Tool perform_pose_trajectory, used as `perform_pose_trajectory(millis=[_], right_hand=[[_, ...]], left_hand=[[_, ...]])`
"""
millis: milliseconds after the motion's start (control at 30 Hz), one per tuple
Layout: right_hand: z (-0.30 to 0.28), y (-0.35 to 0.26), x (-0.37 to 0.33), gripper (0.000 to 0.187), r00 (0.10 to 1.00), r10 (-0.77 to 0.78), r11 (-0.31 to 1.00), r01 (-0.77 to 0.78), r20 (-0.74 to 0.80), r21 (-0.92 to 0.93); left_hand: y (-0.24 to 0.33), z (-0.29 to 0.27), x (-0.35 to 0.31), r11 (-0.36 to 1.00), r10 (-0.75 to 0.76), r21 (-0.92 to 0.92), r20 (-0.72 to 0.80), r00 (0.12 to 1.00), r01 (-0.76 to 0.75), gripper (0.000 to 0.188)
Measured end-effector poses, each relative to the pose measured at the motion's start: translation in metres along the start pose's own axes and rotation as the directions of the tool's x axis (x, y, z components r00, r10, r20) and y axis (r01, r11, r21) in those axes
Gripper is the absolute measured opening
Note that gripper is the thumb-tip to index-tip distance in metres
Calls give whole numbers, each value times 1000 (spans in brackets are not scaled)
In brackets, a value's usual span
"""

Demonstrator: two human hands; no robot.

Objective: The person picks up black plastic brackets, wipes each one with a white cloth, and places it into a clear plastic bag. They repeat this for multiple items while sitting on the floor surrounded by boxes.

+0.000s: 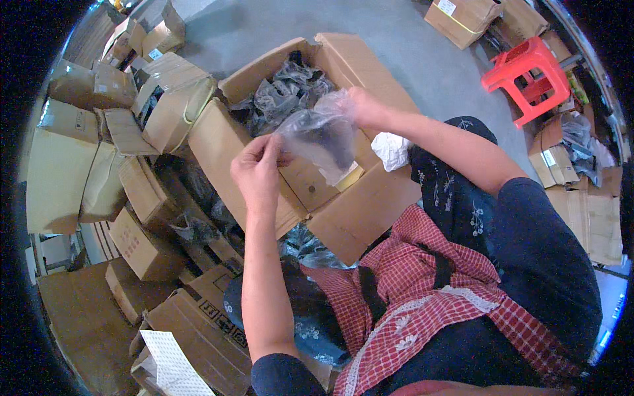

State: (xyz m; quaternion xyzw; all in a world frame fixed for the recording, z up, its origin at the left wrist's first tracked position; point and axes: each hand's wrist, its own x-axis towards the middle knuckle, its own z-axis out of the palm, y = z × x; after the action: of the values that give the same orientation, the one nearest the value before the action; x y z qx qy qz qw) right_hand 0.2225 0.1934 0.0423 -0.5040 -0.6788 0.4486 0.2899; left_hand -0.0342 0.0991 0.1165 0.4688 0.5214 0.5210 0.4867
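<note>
Between my two hands a clear plastic bag (320, 135) is stretched over an open cardboard box (370, 204). My left hand (259, 162) pinches one edge of the bag with thumb and fingers. At the bag's far right corner my right hand (363, 109) is closed on the plastic, its fingertips partly hidden. Dark items in clear plastic bags (284, 96) fill the far part of the box. A yellow and white piece (350, 177) shows below the stretched bag. Whether anything is inside the bag I cannot make out.
Stacked cardboard boxes (63, 165) crowd the left side. Crumpled white paper or cloth (391, 150) lies by the box's right flap. A red plastic stool (528, 79) stands at the far right, near more cartons (462, 20). A printed white sheet (173, 363) lies on a box at lower left.
</note>
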Motion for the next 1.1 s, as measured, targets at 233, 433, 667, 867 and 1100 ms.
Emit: perform_pose_trajectory(millis=[233,433,667,867,1100], right_hand=[[-45,-80,-1,20,981,-183,974,172,-62,-149],[-65,-70,14,23,989,-80,995,86,-122,46],[-78,-91,13,17,934,-82,930,197,-347,311],[-82,-88,11,21,973,200,807,-98,-114,583],[-41,-112,-16,20,963,188,767,-267,194,583]], left_hand=[[17,1,6,737,231,668,-107,967,-102,21],[-36,7,24,481,-7,875,56,998,-45,32],[-59,19,29,457,-79,889,7,997,30,32],[-85,10,43,421,166,906,-22,986,-51,37],[-1,27,38,806,-206,-485,308,929,340,68]])
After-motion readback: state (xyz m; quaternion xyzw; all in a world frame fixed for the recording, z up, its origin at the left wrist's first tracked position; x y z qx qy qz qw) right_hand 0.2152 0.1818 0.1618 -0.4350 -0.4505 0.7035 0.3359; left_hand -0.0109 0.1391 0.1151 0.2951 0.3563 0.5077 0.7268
